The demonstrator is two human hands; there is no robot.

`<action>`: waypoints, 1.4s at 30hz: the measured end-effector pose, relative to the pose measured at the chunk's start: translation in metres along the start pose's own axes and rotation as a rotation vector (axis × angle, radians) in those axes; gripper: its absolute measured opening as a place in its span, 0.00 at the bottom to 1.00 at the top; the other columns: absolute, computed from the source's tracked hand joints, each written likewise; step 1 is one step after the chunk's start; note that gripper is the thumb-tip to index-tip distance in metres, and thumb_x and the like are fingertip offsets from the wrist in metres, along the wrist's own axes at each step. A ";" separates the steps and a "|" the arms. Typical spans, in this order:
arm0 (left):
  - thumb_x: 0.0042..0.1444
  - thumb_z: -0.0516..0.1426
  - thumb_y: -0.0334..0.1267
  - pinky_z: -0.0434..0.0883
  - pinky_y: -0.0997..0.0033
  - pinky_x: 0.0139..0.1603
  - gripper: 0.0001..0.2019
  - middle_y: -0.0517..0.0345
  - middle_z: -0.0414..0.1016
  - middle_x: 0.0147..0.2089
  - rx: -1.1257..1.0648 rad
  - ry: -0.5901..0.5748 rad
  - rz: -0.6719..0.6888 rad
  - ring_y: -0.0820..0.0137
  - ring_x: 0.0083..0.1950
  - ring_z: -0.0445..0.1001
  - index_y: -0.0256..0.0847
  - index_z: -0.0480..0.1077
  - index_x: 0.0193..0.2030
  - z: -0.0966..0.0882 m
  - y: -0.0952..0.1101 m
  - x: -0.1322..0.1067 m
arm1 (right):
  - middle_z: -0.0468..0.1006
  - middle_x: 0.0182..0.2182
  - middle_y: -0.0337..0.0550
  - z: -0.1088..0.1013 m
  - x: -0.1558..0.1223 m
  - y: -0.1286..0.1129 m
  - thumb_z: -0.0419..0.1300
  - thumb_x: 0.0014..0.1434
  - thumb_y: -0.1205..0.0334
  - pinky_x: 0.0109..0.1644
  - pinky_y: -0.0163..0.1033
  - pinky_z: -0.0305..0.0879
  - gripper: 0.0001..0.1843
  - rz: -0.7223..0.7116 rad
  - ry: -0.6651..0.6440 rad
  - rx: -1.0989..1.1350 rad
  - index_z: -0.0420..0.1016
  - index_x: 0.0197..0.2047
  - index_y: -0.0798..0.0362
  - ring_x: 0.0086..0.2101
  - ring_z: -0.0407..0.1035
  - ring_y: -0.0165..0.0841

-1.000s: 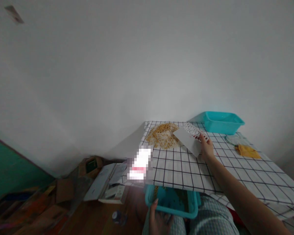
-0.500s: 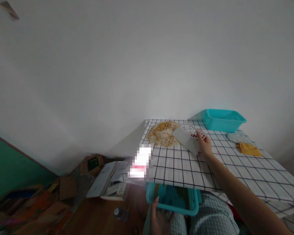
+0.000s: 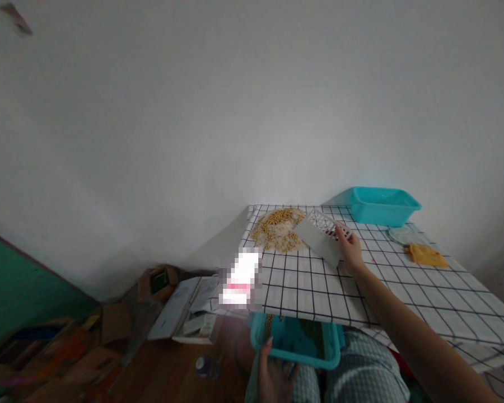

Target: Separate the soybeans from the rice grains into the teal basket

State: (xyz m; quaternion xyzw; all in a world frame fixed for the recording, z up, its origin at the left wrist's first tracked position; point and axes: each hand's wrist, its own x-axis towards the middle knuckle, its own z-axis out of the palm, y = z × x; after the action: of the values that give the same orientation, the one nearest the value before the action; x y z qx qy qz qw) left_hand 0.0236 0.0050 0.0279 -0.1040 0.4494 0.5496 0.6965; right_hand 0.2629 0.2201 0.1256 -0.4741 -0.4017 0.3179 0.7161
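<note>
My right hand (image 3: 349,250) is closed on the near end of a white flat scraper board (image 3: 319,237) with a lattice pattern on its far part. The board stands tilted on the checked tablecloth (image 3: 361,280), its far edge against a pile of yellow beans (image 3: 277,228) at the table's far left corner. My left hand (image 3: 273,374) is low, below the table edge, gripping the rim of a teal basket (image 3: 296,344) that rests on my lap and holds some beans.
A second teal tub (image 3: 382,205) stands at the table's far side by the wall. A yellow cloth (image 3: 428,255) and a clear lid (image 3: 403,235) lie to the right. Boxes, papers (image 3: 185,310) and a bottle (image 3: 205,365) clutter the floor at left.
My right hand and the board have shifted slightly left and toward the bean pile. The left hand and basket stay almost still.
</note>
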 end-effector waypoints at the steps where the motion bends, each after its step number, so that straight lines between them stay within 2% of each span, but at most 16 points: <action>1: 0.51 0.60 0.47 0.71 0.54 0.42 0.25 0.48 0.79 0.46 -0.001 0.002 0.001 0.53 0.44 0.79 0.48 0.64 0.57 0.000 0.000 -0.001 | 0.82 0.36 0.46 0.001 -0.001 -0.002 0.64 0.51 0.40 0.40 0.43 0.70 0.29 -0.001 -0.013 -0.006 0.79 0.48 0.52 0.37 0.75 0.40; 6: 0.50 0.61 0.47 0.71 0.54 0.42 0.27 0.47 0.78 0.47 0.011 0.012 0.028 0.53 0.44 0.79 0.48 0.64 0.57 0.000 -0.001 -0.001 | 0.83 0.37 0.46 0.003 -0.007 -0.007 0.62 0.53 0.40 0.41 0.43 0.69 0.28 -0.004 -0.079 -0.031 0.79 0.49 0.51 0.39 0.75 0.41; 14: 0.48 0.62 0.47 0.71 0.55 0.40 0.27 0.49 0.78 0.47 -0.013 0.029 0.034 0.55 0.41 0.78 0.49 0.65 0.56 -0.006 -0.005 0.007 | 0.83 0.41 0.46 0.002 -0.005 -0.006 0.63 0.52 0.40 0.43 0.43 0.69 0.27 -0.014 -0.082 -0.007 0.79 0.48 0.50 0.41 0.75 0.41; 20: 0.49 0.61 0.48 0.70 0.55 0.41 0.27 0.49 0.78 0.45 -0.028 0.018 0.065 0.56 0.40 0.78 0.49 0.64 0.56 0.001 -0.004 -0.002 | 0.83 0.39 0.45 0.001 -0.007 -0.005 0.64 0.51 0.40 0.43 0.44 0.70 0.28 -0.007 -0.114 -0.023 0.80 0.47 0.51 0.40 0.75 0.41; 24: 0.49 0.61 0.47 0.70 0.56 0.41 0.26 0.50 0.78 0.44 -0.017 -0.009 0.018 0.55 0.41 0.78 0.48 0.64 0.55 0.007 0.000 -0.009 | 0.83 0.38 0.46 0.002 -0.008 -0.008 0.63 0.52 0.40 0.41 0.43 0.71 0.29 0.016 -0.107 -0.005 0.79 0.49 0.51 0.40 0.75 0.42; 29: 0.48 0.61 0.48 0.70 0.56 0.41 0.25 0.50 0.79 0.44 0.006 -0.008 0.024 0.56 0.42 0.78 0.47 0.65 0.53 0.004 -0.001 -0.005 | 0.83 0.37 0.46 0.001 -0.006 -0.006 0.64 0.51 0.39 0.39 0.44 0.71 0.30 0.026 -0.051 -0.010 0.79 0.49 0.51 0.38 0.75 0.42; 34: 0.49 0.61 0.47 0.70 0.55 0.41 0.24 0.50 0.78 0.45 -0.023 0.008 0.010 0.55 0.42 0.78 0.48 0.65 0.53 0.003 -0.002 -0.004 | 0.83 0.42 0.46 0.000 -0.005 -0.002 0.64 0.53 0.41 0.43 0.43 0.70 0.27 0.015 -0.120 0.036 0.79 0.50 0.51 0.40 0.75 0.40; 42: 0.50 0.60 0.47 0.71 0.56 0.41 0.23 0.49 0.78 0.45 0.019 0.007 0.029 0.55 0.42 0.78 0.48 0.65 0.53 0.006 -0.001 -0.010 | 0.83 0.40 0.45 0.002 -0.010 -0.002 0.64 0.54 0.41 0.42 0.43 0.70 0.26 0.057 -0.198 0.041 0.79 0.49 0.49 0.39 0.76 0.41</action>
State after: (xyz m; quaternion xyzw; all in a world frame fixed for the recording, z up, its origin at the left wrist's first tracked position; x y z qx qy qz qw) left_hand 0.0272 0.0019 0.0380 -0.0930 0.4586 0.5550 0.6877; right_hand 0.2569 0.2118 0.1251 -0.4370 -0.4501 0.3915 0.6731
